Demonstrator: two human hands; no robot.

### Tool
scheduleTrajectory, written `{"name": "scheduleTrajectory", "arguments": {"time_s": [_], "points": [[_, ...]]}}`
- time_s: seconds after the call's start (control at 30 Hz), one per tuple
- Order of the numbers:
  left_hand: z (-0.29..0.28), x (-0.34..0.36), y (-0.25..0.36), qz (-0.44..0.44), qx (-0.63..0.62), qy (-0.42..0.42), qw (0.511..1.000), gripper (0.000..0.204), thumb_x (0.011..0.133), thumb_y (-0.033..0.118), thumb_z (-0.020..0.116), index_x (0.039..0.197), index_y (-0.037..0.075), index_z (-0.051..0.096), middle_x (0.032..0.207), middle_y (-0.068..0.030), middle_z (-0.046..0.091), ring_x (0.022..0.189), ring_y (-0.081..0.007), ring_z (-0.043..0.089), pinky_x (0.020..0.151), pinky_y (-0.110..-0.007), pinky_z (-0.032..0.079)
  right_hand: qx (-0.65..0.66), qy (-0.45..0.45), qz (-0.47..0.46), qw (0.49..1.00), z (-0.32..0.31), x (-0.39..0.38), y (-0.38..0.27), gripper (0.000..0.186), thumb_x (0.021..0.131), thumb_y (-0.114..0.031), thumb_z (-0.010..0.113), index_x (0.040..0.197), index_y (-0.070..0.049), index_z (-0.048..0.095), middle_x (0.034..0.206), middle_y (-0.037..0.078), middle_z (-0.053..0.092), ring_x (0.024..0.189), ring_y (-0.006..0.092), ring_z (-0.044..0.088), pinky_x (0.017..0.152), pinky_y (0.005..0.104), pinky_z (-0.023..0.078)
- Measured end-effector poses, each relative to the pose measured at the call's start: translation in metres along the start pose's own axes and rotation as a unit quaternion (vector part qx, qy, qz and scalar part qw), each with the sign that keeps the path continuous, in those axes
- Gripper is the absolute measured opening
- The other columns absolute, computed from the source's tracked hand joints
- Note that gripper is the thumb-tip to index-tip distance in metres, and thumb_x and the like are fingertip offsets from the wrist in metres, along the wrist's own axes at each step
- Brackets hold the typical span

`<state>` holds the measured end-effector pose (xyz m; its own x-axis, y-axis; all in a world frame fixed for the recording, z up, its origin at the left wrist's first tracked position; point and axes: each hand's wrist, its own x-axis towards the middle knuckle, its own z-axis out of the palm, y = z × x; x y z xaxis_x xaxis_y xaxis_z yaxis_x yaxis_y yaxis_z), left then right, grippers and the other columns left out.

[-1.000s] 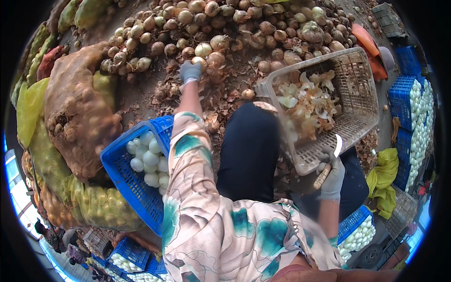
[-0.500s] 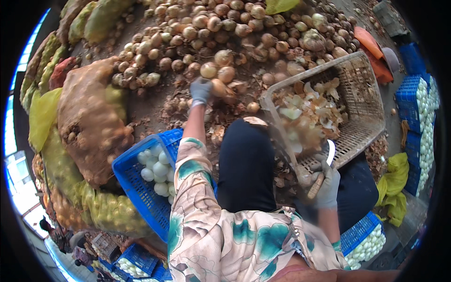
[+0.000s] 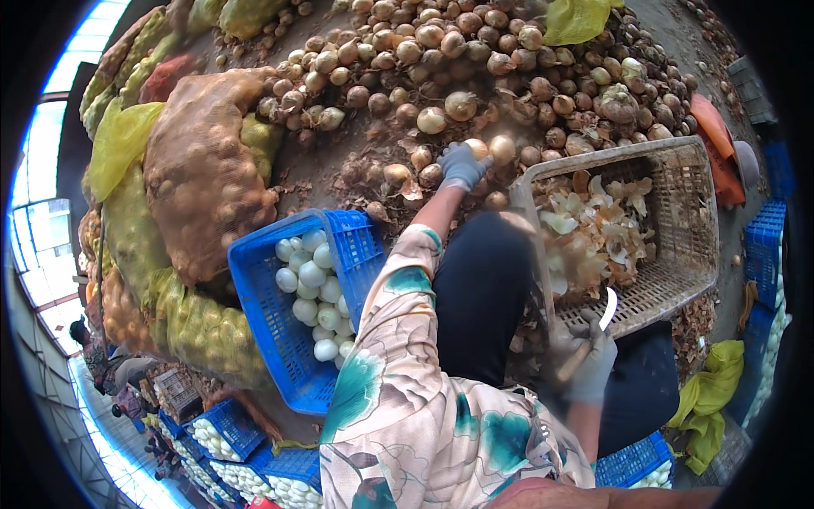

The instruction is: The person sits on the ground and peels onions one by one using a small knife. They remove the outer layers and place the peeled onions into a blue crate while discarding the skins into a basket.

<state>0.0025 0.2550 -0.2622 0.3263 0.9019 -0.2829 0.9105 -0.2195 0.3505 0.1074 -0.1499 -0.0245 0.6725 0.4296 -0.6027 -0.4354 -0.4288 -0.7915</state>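
My gloved left hand [image 3: 462, 167] reaches to the onion pile [image 3: 449, 42], its fingers curled on an onion [image 3: 476, 149]. My gloved right hand [image 3: 591, 356] grips a wooden-handled curved knife [image 3: 608, 309] beside the low end of a dirty pale plastic crate [image 3: 687, 220]. That crate holds loose onion skins [image 3: 593, 237] and leans by my right leg. A blue crate [image 3: 263, 339] of peeled white onions [image 3: 309, 280] stands left of my left arm. Loose skins and unpeeled onions lie on the floor around my dark-trousered knee [image 3: 475, 280].
Mesh sacks of onions [image 3: 199, 178] are heaped on the left. Stacked blue crates [image 3: 763, 254] line the right, near an orange sack [image 3: 714, 144] and yellow bags [image 3: 712, 390]. More filled crates [image 3: 222, 433] and several other people [image 3: 119, 365] are at lower left.
My left hand has moved rightward along the near edge of the pile, closer to the skins crate. My right hand still holds the knife. The whole view has shifted.
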Motion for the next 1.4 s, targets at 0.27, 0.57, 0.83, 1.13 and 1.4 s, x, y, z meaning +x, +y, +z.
{"name": "scheduleTrajectory", "arguments": {"time_s": [0.27, 0.57, 0.83, 1.13, 1.4], "points": [[0.027, 0.049, 0.016, 0.032, 0.097, -0.080, 0.992, 0.068, 0.074, 0.044, 0.077, 0.128, 0.005, 0.063, 0.132, -0.0179, 0.059, 0.125, -0.0360, 0.057, 0.102, -0.049, 0.049, -0.043, 0.006, 0.022, 0.999, 0.011, 0.008, -0.003, 0.043, 0.107, -0.034, 0.052, 0.122, 0.005, 0.063, 0.081, 0.008, 0.067, 0.059, 0.0081, 0.058, 0.055, 0.0203, 0.045], [-0.014, 0.017, 0.023, 0.015, 0.029, -0.092, 0.995, 0.052, 0.075, 0.032, 0.078, 0.117, 0.002, 0.070, 0.123, -0.0228, 0.068, 0.113, -0.0388, 0.067, 0.097, -0.046, 0.055, 0.001, -0.044, 0.047, 0.998, 0.016, 0.009, -0.001, 0.037, 0.104, -0.021, 0.055, 0.128, 0.008, 0.058, 0.084, 0.009, 0.068, 0.056, 0.0076, 0.055, 0.052, 0.0196, 0.044], [-0.019, 0.013, -0.022, 0.149, -0.046, -0.134, 0.979, 0.039, 0.072, 0.025, 0.071, 0.108, 0.008, 0.077, 0.106, -0.0230, 0.073, 0.104, -0.0396, 0.070, 0.092, -0.043, 0.056, 0.007, -0.081, 0.023, 0.996, 0.021, 0.007, 0.008, 0.033, 0.104, -0.020, 0.058, 0.126, 0.005, 0.059, 0.084, 0.008, 0.069, 0.055, 0.0070, 0.055, 0.051, 0.0187, 0.043], [-0.004, -0.006, 0.030, -0.026, -0.035, -0.131, 0.990, 0.077, 0.061, 0.054, 0.088, 0.121, 0.008, 0.072, 0.133, -0.0232, 0.061, 0.121, -0.0396, 0.062, 0.100, -0.047, 0.053, 0.003, -0.103, 0.001, 0.995, 0.016, 0.005, 0.006, 0.039, 0.104, -0.026, 0.059, 0.124, 0.007, 0.060, 0.083, 0.008, 0.067, 0.057, 0.0068, 0.055, 0.053, 0.0178, 0.041], [0.032, -0.013, 0.022, -0.029, -0.136, -0.107, 0.985, 0.081, 0.058, 0.046, 0.090, 0.122, 0.003, 0.068, 0.121, -0.0263, 0.067, 0.113, -0.0395, 0.067, 0.099, -0.042, 0.054, -0.023, -0.114, -0.012, 0.993, 0.010, 0.010, 0.014, 0.033, 0.101, -0.014, 0.057, 0.124, 0.009, 0.059, 0.086, 0.009, 0.067, 0.059, 0.0083, 0.055, 0.054, 0.0195, 0.044]]}}
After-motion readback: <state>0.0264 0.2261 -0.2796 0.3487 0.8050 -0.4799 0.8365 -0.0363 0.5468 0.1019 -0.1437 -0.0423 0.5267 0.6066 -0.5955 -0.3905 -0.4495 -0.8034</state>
